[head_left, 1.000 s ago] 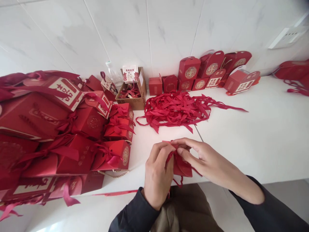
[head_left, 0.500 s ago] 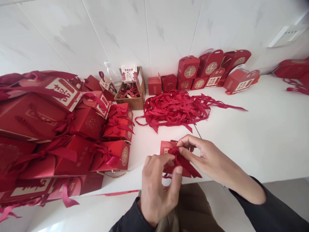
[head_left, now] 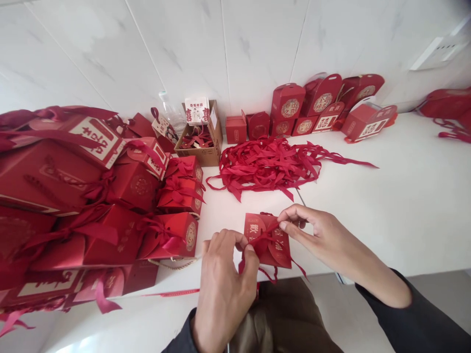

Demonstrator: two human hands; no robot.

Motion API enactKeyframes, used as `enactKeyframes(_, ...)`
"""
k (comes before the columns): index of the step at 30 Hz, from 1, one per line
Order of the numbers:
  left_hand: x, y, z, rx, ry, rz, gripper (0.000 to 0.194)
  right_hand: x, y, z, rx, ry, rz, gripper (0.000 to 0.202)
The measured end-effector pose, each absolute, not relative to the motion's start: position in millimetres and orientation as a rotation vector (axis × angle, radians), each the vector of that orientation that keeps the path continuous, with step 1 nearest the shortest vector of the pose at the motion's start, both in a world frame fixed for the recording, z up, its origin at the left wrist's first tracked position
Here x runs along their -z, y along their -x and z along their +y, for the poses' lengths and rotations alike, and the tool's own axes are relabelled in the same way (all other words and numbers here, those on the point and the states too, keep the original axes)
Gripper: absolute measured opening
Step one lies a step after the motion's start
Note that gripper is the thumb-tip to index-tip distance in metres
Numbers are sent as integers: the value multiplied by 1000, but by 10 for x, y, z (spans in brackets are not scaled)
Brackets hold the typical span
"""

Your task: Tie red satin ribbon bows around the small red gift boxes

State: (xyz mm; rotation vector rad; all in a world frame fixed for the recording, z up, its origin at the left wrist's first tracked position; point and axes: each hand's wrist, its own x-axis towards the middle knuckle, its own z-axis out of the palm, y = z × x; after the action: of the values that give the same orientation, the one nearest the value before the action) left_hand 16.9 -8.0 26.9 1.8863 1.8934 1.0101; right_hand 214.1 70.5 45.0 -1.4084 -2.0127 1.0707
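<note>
A small red gift box (head_left: 277,252) with pale lettering sits near the front edge of the white table. Across its top lies a red ribbon (head_left: 265,239) formed into a bow. My left hand (head_left: 228,274) pinches the ribbon on the left side between thumb and forefinger. On the right, my right hand (head_left: 309,228) pinches another part of the same ribbon, by the box's upper right corner. Loose ribbon ends hang past the box's front side, and a dark red cord shows at its far and near edges.
A tangled heap of red ribbons (head_left: 270,164) lies beyond the box. Stacked red gift boxes with bows (head_left: 110,235) fill the left side. Along the wall stand a cardboard box (head_left: 206,156), a clear bottle (head_left: 168,110) and several red boxes (head_left: 289,105).
My hands have moved apart, left hand to the left and right hand slightly right, drawing the ribbon out sideways. More of the box's lettering shows now. My left fingers have closed into a pinch.
</note>
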Motion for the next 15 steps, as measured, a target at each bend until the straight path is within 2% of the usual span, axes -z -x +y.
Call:
enactKeyframes(9, -226, -236, -84, -1183, -1676, 1767, 13, -461, -2152, 653, -1095, 1396, -1986, 17)
enactKeyframes(15, -206, -212, -127, -1214, -1573, 1735, 23, -416, -2196, 714, -1043, 1427, -1958, 18)
